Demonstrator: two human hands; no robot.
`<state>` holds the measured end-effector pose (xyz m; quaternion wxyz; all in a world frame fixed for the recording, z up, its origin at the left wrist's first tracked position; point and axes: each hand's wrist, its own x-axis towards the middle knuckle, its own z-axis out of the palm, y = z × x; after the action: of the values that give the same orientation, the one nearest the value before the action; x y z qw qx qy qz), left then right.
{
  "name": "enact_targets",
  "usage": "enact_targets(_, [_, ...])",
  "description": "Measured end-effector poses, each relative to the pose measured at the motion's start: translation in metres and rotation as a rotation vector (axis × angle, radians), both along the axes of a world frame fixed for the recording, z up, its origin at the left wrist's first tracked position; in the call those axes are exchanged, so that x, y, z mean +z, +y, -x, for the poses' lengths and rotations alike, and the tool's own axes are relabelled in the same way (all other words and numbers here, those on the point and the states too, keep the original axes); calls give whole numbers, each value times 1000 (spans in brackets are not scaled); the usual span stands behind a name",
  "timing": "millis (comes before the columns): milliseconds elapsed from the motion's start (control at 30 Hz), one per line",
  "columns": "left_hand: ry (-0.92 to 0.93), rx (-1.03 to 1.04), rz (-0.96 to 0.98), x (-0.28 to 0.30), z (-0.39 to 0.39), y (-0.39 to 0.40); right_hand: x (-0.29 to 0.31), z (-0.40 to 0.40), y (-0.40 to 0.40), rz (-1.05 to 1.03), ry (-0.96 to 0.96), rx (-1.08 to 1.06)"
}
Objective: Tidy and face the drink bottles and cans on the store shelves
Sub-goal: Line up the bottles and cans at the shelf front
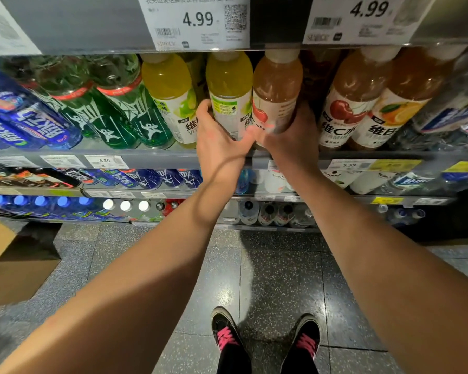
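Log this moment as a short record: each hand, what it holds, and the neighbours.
left hand: grips yellow bottle
right hand: grips cherry bottle
bottle pose: both upright, side by side on shelf
labels: both turned partly off front
left neighbour: lime bottle
right neighbour: second cherry bottle

row packed tight, yellow-green plastic bottle touching pale-orange cherry-label bottle | dark gap right of it | grey shelf edge overhead crowds caps
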<state>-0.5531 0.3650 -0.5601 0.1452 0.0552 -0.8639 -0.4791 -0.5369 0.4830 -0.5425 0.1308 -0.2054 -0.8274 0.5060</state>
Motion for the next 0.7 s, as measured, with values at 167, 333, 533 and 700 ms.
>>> enact_targets(167, [2,-66,-37,-3,-1,-7,2,-6,6,87,27,29])
enact_targets(333, [3,-73,-70,-2,-2,-1,1,-10,6,61,8,43])
enact_targets(533, [-14,-152,-149,0,-2,-7,0,-12,7,20,42,26])
enact_targets(700, [-56,-182,-207,1,-3,-5,1,-16,4,28,37,14])
